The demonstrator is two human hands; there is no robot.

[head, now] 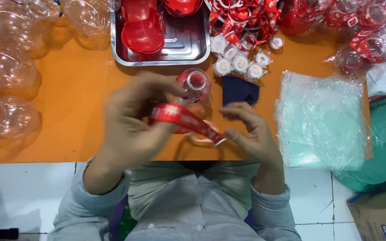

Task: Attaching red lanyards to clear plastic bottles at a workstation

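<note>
Strap (186,119) between two hands, one bottle (195,85)

The red strap (188,119) looks like smooth woven cloth with a slight shine. The bottle (195,85) is clear, glossy plastic. The tray (186,47) is shiny metal. The tabletop (81,98) is matt orange. The bags (322,120) are thin, see-through plastic. The dark blue cloth (240,90) looks soft and dull.

An orange table (72,102) stands on white floor tiles (27,196) (dark grout lines)
</note>
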